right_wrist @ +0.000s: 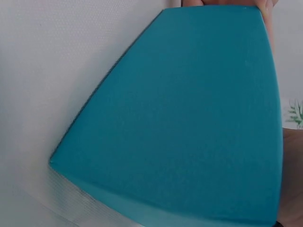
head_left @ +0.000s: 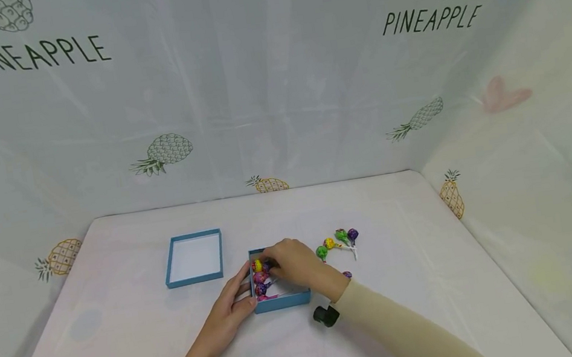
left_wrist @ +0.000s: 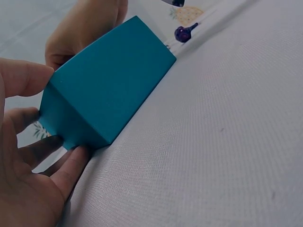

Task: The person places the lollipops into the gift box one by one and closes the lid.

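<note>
A blue box (head_left: 282, 303) stands uncovered on the table, with several wrapped lollipops (head_left: 260, 277) lined up along its left inside. My left hand (head_left: 226, 312) rests against the box's left side; in the left wrist view its fingers (left_wrist: 71, 172) spread over the end wall and the thumb touches the upper corner. Over the box, my right hand (head_left: 294, 261) reaches in from the right, curled fingers pinching a dark purple lollipop (head_left: 267, 265) near the back left. Those fingertips are partly hidden. The right wrist view is mostly filled by the box's outer wall (right_wrist: 180, 113).
A matching blue-rimmed lid (head_left: 197, 280), white inside, lies behind and left of the box. Right of the box are loose lollipops, including a green one (head_left: 321, 252), a yellow one (head_left: 330, 243) and a purple one (head_left: 352, 234). Another purple lollipop (head_left: 347, 275) shows beside my right wrist.
</note>
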`<state>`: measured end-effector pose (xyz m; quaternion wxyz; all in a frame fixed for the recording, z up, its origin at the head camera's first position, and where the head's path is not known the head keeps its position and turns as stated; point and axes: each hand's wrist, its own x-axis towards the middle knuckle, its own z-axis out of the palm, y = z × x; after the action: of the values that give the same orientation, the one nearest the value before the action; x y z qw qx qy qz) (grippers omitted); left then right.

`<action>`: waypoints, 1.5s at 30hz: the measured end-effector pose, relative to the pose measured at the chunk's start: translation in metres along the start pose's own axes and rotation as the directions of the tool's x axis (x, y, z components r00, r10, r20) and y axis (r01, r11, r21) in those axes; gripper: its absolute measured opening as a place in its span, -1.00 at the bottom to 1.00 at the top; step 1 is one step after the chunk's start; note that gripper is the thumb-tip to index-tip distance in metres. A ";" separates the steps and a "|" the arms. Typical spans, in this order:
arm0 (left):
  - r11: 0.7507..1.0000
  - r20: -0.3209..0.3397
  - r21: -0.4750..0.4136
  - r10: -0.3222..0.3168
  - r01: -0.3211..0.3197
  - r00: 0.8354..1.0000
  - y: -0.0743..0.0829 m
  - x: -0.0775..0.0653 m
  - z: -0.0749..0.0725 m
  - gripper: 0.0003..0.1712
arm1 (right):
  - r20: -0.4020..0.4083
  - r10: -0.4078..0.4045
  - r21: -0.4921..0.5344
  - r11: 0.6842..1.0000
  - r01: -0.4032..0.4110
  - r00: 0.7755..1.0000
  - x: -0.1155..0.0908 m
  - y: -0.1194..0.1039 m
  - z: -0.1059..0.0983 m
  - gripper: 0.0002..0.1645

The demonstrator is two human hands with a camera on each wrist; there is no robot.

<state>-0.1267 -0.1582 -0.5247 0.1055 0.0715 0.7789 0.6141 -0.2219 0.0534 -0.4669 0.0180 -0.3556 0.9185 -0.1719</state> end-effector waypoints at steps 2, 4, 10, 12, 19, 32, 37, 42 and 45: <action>1.000 -0.002 0.005 -0.006 0.006 1.000 0.001 0.000 0.000 -0.19 | 0.007 0.003 0.008 1.000 -0.003 1.000 0.000 0.001 -0.001 -0.61; 1.000 -0.007 0.009 -0.014 0.014 1.000 0.001 0.000 0.000 -0.19 | 0.015 0.008 0.023 1.000 -0.009 1.000 0.000 0.001 -0.002 -0.62; 1.000 -0.013 0.015 -0.008 0.008 1.000 0.001 0.000 0.000 -0.19 | 0.016 0.009 0.053 0.999 -0.010 1.000 -0.001 0.000 -0.007 -0.65; 1.000 -0.013 0.014 -0.014 0.014 1.000 0.001 0.000 0.001 -0.19 | 0.006 0.012 0.072 0.997 -0.013 1.000 -0.003 0.000 -0.012 -0.67; 0.999 -0.020 -0.004 -0.044 0.044 0.999 0.002 0.000 0.002 -0.18 | -0.079 0.039 0.148 0.989 -0.027 0.996 -0.015 0.011 -0.047 -0.75; 0.999 -0.018 -0.007 -0.032 0.032 0.999 0.002 0.000 0.003 -0.17 | -0.197 0.211 0.162 0.970 -0.181 0.957 -0.070 0.093 -0.088 -0.73; 1.000 -0.016 -0.013 -0.023 0.023 1.000 0.001 0.000 0.003 -0.17 | -0.207 0.304 0.146 0.950 -0.277 0.930 -0.085 0.123 -0.083 -0.68; 1.000 -0.012 -0.020 -0.019 0.019 1.000 0.001 0.000 0.003 -0.17 | -0.186 0.397 0.141 0.916 -0.375 0.899 -0.094 0.143 -0.070 -0.64; 1.000 -0.012 -0.016 -0.020 0.020 1.000 0.002 0.000 0.003 -0.17 | -0.162 0.430 0.151 0.900 -0.408 0.888 -0.097 0.151 -0.062 -0.65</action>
<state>-0.1259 -0.1551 -0.5238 0.1073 0.0591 0.7754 0.6195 -0.2571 0.2402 -0.4665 -0.0136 -0.1291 0.9597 -0.2491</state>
